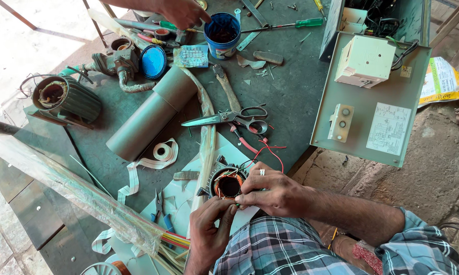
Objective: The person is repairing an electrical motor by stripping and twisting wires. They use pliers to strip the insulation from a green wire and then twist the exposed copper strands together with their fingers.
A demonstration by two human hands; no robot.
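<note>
1. Two hands meet at a small motor stator (228,184), a ribbed metal ring with copper windings inside, lying at the near edge of the green workbench (290,97).
2. Left hand (209,229) comes up from below the stator, its thumb and forefinger pinched shut on something thin at the stator's near rim; what it is cannot be made out.
3. Right hand (273,192), a ring on one finger, lies over the stator's right side with its fingers curled against the rim, the tips meeting those of the left hand.
4. Red wires (270,152) loop out just beyond the stator.
5. Scissors (229,118) lie open farther beyond the stator, next to a wooden-handled tool (227,87).
6. Left of the stator sits a roll of white tape (162,151), and beyond that a grey tube (150,114).
7. Blue-handled pliers (161,211) rest down-left of the stator.
8. Far beyond the stator another person's hand (183,12) reaches at a blue tub (222,38).
9. Right of the stator stands a grey panel (372,102) bearing a white box.
</note>
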